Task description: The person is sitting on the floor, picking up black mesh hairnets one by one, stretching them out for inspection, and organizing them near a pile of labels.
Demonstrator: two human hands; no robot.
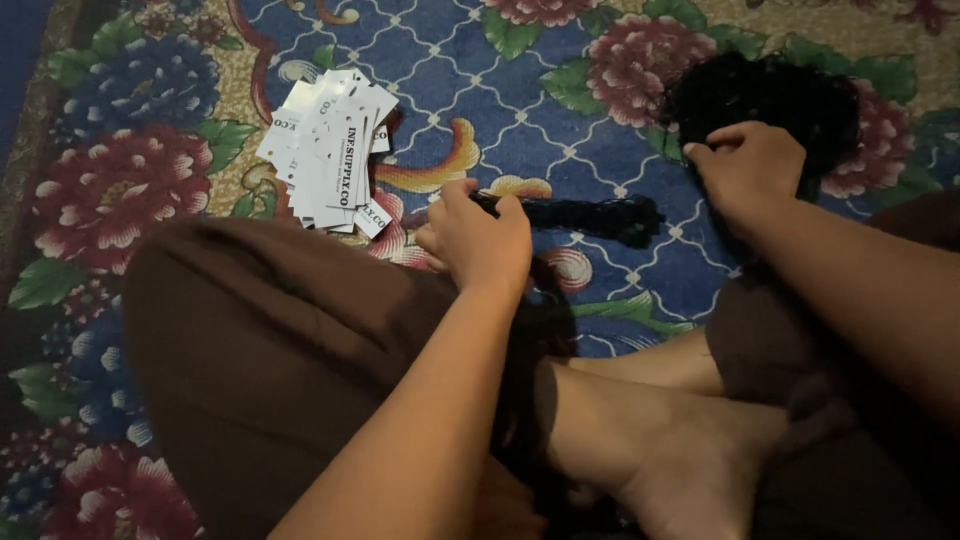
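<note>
Head view: left hand [478, 240] clenched around a black cord bundle [590, 217]; right hand [748, 165] grips a black tangled pile [790, 95]. White tags [330, 150] lie on the carpet [560, 60].

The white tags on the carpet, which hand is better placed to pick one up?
Probably the left hand: it sits beside the white tags, though it grips a black bundle. The right hand rests on the black pile, farther away.

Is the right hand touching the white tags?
Apart. The head view shows the right hand on the black pile at the upper right, while the white tags lie far left on the carpet.
</note>
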